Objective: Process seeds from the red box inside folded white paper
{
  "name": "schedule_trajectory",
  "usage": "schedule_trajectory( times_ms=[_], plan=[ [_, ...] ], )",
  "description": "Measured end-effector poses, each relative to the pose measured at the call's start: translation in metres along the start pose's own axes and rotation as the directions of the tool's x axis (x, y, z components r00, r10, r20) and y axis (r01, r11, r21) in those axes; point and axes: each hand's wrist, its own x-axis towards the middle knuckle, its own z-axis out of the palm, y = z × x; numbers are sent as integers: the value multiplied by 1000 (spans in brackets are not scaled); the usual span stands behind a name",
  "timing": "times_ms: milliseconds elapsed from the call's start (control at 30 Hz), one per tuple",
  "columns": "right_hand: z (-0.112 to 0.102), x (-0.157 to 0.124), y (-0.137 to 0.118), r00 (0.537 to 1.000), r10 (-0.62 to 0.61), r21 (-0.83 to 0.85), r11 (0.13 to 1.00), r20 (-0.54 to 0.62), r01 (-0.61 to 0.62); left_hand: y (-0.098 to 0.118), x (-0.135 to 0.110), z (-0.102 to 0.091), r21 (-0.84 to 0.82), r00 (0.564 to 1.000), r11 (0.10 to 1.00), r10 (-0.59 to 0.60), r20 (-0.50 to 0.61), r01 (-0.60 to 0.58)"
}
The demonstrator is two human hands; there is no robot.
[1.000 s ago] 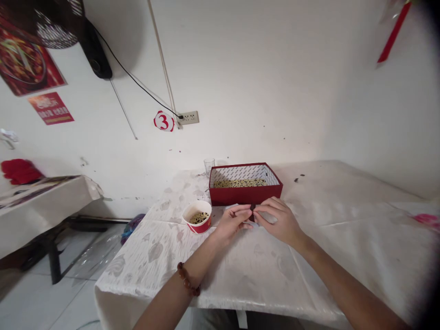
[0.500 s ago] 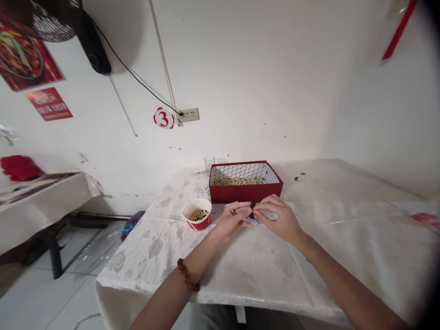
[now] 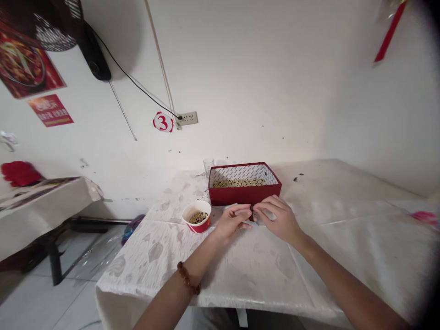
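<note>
My left hand (image 3: 233, 222) and my right hand (image 3: 279, 220) meet fingertip to fingertip over the table, just in front of a red box (image 3: 244, 195). Both pinch a small dark object (image 3: 251, 211) between them; what it is I cannot make out. The box has a patterned white lining and a layer of mixed light and dark grains inside. A bead bracelet (image 3: 188, 278) is on my left wrist. Left of my left hand stands a red and white paper bowl (image 3: 196, 217) holding similar grains.
A small clear glass (image 3: 208, 166) stands behind the box near the wall. The table wears a white leaf-patterned cloth (image 3: 240, 266). Another covered table (image 3: 41, 201) stands to the left. A pink object (image 3: 424, 216) lies at the far right edge.
Both hands stay together in the same spot, fingers shifting only slightly on the small dark object. The view has swayed a little.
</note>
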Motion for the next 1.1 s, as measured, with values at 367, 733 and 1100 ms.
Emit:
schedule_trajectory(
  times_ms=[367, 733, 1100],
  plan=[
    [3, -1, -1, 999, 53, 67, 996, 8, -53, -4, 2, -2, 20, 1000, 1000, 5, 7, -6],
    [7, -4, 1, 989, 105, 37, 993, 100, -109, -6, 5, -7, 99, 997, 995, -15, 74, 8],
    [9, -6, 0, 978, 190, 9, 981, 82, -192, -8, 8, -7, 199, 1000, 980, 10, 30, -16]
  ],
)
